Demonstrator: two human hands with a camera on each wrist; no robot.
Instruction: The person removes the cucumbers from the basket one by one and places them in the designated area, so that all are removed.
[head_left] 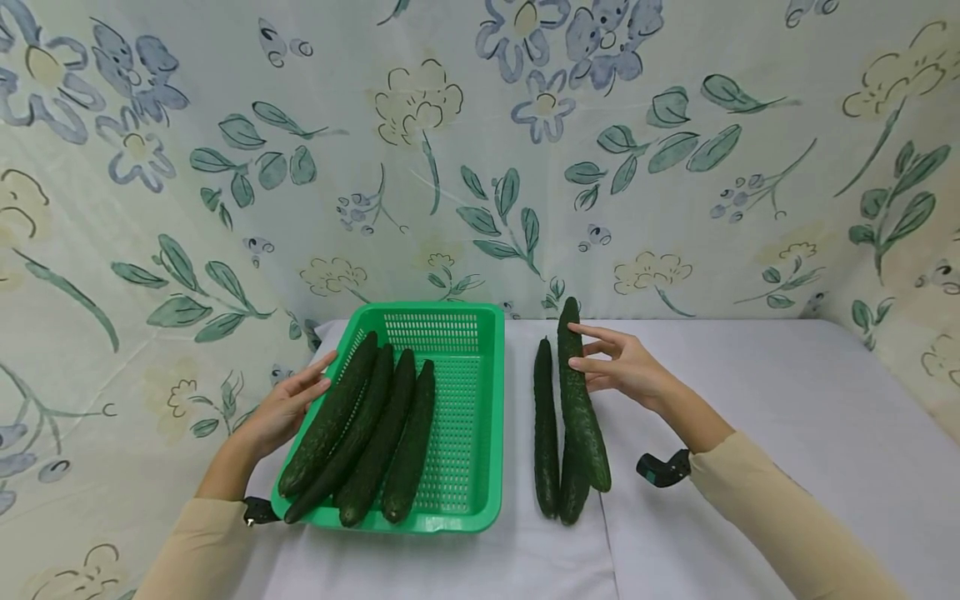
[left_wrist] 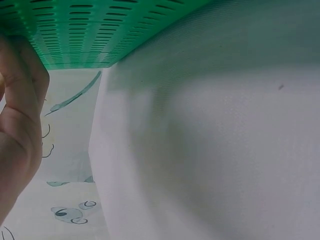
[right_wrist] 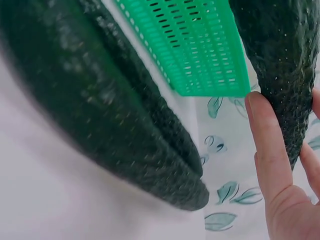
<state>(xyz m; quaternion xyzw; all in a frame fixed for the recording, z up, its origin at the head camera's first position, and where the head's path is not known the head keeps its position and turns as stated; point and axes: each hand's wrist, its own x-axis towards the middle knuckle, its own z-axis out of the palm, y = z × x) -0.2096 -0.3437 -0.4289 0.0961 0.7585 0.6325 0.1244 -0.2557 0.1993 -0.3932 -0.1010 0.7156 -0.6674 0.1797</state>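
My right hand [head_left: 626, 367] pinches a long dark green cucumber [head_left: 581, 408] near its upper end, thumb on one side and fingers on the other. In the right wrist view this cucumber [right_wrist: 282, 65] hangs above the table. Below it lies another cucumber [head_left: 574, 492], partly hidden, beside a slimmer cucumber [head_left: 546, 433]. My left hand [head_left: 281, 412] touches the left rim of a green plastic basket [head_left: 491, 417] with its fingers extended. Several cucumbers [head_left: 408, 450] lie side by side in the basket's left part. The left wrist view shows the hand [left_wrist: 20, 115] against the slotted basket wall [left_wrist: 80, 35].
A white cloth [head_left: 720, 375] covers the table. Behind it and at the left hangs a pale floral curtain [head_left: 420, 208]. The basket's right part shows its bare perforated floor. Black wrist cameras [head_left: 663, 468] sit at both sleeves.
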